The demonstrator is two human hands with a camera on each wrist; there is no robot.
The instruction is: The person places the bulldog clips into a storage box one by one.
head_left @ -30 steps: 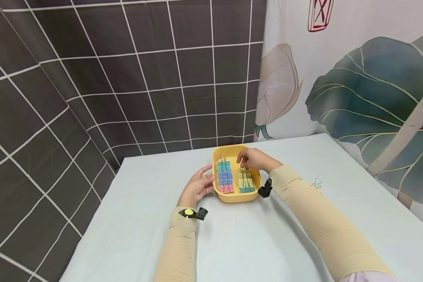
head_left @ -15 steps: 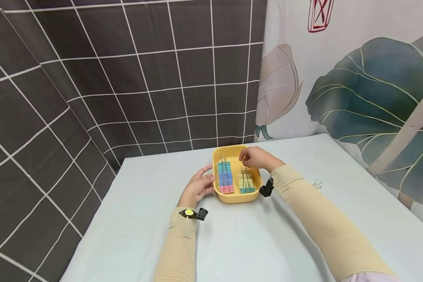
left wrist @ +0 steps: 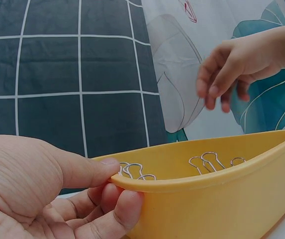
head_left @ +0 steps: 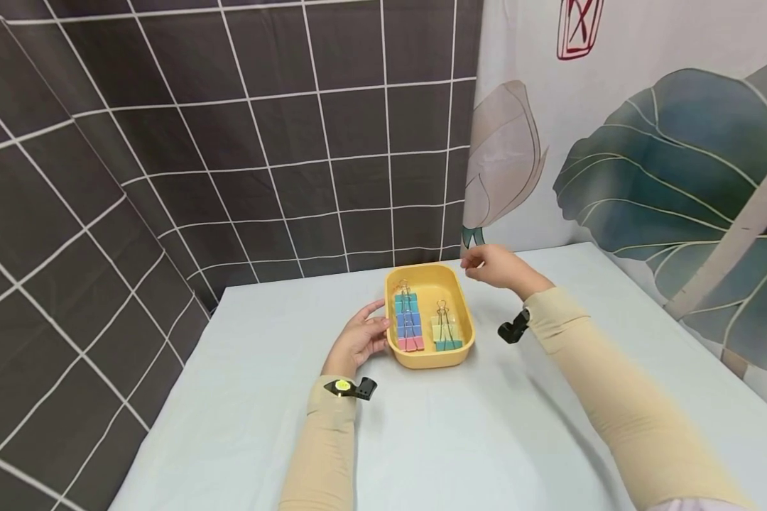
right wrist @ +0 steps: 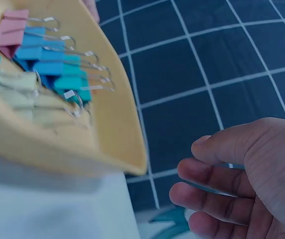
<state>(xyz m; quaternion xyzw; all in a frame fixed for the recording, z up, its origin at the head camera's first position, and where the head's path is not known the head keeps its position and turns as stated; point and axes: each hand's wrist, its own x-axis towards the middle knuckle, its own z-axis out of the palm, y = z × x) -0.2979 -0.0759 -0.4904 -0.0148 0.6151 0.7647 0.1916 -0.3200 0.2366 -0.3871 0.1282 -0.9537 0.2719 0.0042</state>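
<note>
A yellow plastic tray [head_left: 430, 360] stands on the white table, with two rows of binder clips in it. The left row [head_left: 409, 318] runs from teal through blue to pink; the shorter right row [head_left: 446, 332] has pale yellow clips and a teal one nearest me. My left hand [head_left: 358, 335] pinches the tray's left rim, thumb on top and fingers below it, as the left wrist view shows. Above and beyond the tray's right rim, my right hand [head_left: 500, 270] is in the air with loosely bent fingers [right wrist: 209, 196] and holds nothing.
The white cloth-covered table [head_left: 230, 426] extends around the tray. Behind it hangs a dark cloth [head_left: 262, 142] with a white grid, and a floral curtain [head_left: 665, 163] at the right. My right sleeve [head_left: 607, 376] crosses over the table's right side.
My right hand has risen from the right row of clips and moved right, away from the tray. Its arm now hides the clip seen earlier on the table. The left hand stays put.
</note>
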